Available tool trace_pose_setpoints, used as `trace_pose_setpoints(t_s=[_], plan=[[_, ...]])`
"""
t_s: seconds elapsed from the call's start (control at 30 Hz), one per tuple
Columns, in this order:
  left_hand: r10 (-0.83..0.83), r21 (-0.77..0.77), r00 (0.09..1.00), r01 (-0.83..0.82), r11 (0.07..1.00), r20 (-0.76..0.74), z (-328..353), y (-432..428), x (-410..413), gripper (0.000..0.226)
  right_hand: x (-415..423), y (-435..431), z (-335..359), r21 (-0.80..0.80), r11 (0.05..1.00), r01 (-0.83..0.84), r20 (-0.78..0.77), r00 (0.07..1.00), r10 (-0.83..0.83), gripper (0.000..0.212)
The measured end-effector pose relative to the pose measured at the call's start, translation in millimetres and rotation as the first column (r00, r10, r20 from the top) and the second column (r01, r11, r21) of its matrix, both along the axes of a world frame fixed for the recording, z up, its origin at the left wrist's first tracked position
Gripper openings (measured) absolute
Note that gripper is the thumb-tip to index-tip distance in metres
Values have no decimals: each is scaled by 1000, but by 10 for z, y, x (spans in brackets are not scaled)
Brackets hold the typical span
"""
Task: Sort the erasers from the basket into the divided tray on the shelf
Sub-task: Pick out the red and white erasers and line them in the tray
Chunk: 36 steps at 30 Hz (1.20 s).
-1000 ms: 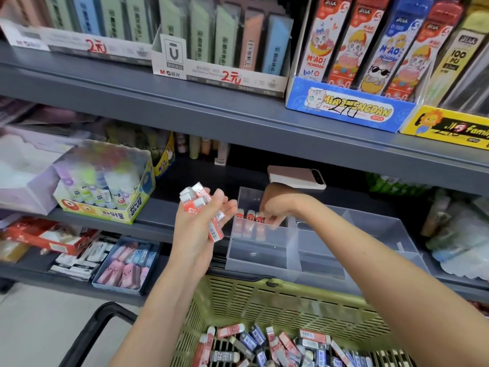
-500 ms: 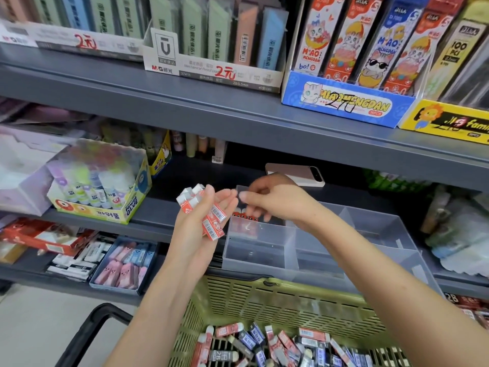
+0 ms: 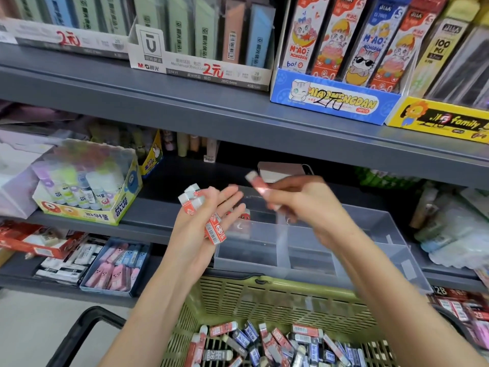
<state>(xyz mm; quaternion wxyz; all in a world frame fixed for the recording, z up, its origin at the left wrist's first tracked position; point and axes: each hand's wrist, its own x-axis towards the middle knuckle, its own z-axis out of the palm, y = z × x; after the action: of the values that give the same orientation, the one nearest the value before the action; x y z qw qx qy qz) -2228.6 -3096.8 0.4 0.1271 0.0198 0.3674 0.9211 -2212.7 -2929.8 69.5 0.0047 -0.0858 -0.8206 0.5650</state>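
Note:
My left hand [image 3: 197, 229] holds a small bunch of red-sleeved erasers [image 3: 214, 230] in front of the shelf, fingers stretched up. My right hand [image 3: 301, 205] pinches one red eraser [image 3: 258, 185], blurred, raised above the clear divided tray [image 3: 312, 250] on the middle shelf. A few red erasers [image 3: 242, 215] stand in the tray's back left compartment. Below, the green basket [image 3: 264, 295] holds several red and blue erasers [image 3: 267, 343].
A glue-stick box [image 3: 87, 189] stands left on the middle shelf. A pink phone [image 3: 283, 169] lies behind the tray. The grey upper shelf [image 3: 238, 112] overhangs the tray. Boxes of erasers [image 3: 113, 266] sit on the lower shelf at left. A black basket handle [image 3: 76, 337] shows at bottom left.
My right hand came out of the tray's back left compartment to my left hand, took one red eraser from the bunch and lifted it to the right.

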Motion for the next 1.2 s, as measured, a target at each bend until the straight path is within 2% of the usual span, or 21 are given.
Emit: trace_pose_setpoints(t_s=[0.07, 0.13, 0.2, 0.27, 0.3, 0.37, 0.43, 0.5, 0.57, 0.7, 0.77, 0.8, 0.83, 0.87, 0.9, 0.93, 0.97, 1.0, 1.1, 1.2], plan=[[32, -140, 999, -33, 990, -15, 1, 17, 23, 18, 10, 306, 24, 66, 992, 110, 67, 991, -114, 20], [58, -278, 997, -67, 958, -40, 31, 30, 51, 28, -31, 524, -23, 301, 952, 51, 265, 955, -135, 45], [47, -418, 993, -89, 904, -110, 60, 46, 63, 43, -116, 655, -131, 561, 823, -84, 425, 883, -199, 43], [29, -472, 989, -97, 876, -148, 97, 79, 71, 49, -228, 685, -257, 678, 716, -169, 472, 847, -247, 41], [25, -439, 992, -79, 895, -128, 120, 99, 75, 47, -274, 683, -321, 698, 686, -205, 486, 839, -244, 43], [-21, -232, 1000, 15, 973, -21, 159, 134, 87, 37, -329, 670, -398, 715, 660, -231, 480, 848, -223, 41], [-112, -6, 991, 113, 994, 78, 186, 162, 92, 30, -332, 683, -434, 641, 739, -207, 475, 863, -170, 37], [-169, 87, 978, 159, 983, 122, 200, 188, 80, 28, -312, 718, -464, 477, 861, -175, 502, 858, -104, 43], [-170, 65, 975, 162, 985, 145, 223, 235, 51, 26, -275, 741, -490, 432, 879, -203, 518, 853, -57, 43], [-143, -99, 981, 156, 983, 128, 256, 317, 9, 25, -259, 731, -463, 549, 781, -297, 523, 851, -44, 25], [-157, -84, 978, 169, 982, 137, 257, 337, -5, 19, -235, 698, -402, 660, 705, -261, 449, 889, -91, 24], [-163, -59, 976, 174, 983, 147, 260, 351, -9, 14, -203, 670, -374, 697, 697, -172, 341, 934, -111, 24], [-167, -24, 973, 173, 985, 161, 268, 373, -8, 10, -150, 628, -352, 667, 743, -51, 200, 973, -112, 24], [-169, 12, 970, 170, 985, 176, 277, 399, -4, 8, -65, 562, -319, 544, 838, 43, 65, 994, -93, 24], [-172, 32, 968, 169, 985, 181, 286, 428, 2, 10, 32, 465, -265, 352, 934, 56, -18, 998, -53, 26], [-176, 32, 969, 173, 984, 172, 294, 458, 14, 12, 131, 353, -205, 189, 982, 3, -42, 999, 5, 27], [-187, 22, 970, 186, 982, 153, 298, 490, 30, 14, 221, 240, -163, 126, 990, -58, -37, 997, 63, 26], [-202, 9, 971, 203, 979, 131, 295, 520, 50, 15, 286, 149, -147, 132, 986, -100, -29, 994, 104, 25], [-247, -59, 966, 252, 966, 78, 278, 571, 113, 23, 365, 44, -135, 159, 985, -70, -30, 997, 76, 21], [-226, -68, 970, 232, 970, 85, 233, 546, 134, 37, 391, 219, -105, -52, 996, -69, 27, 997, 70, 18]])
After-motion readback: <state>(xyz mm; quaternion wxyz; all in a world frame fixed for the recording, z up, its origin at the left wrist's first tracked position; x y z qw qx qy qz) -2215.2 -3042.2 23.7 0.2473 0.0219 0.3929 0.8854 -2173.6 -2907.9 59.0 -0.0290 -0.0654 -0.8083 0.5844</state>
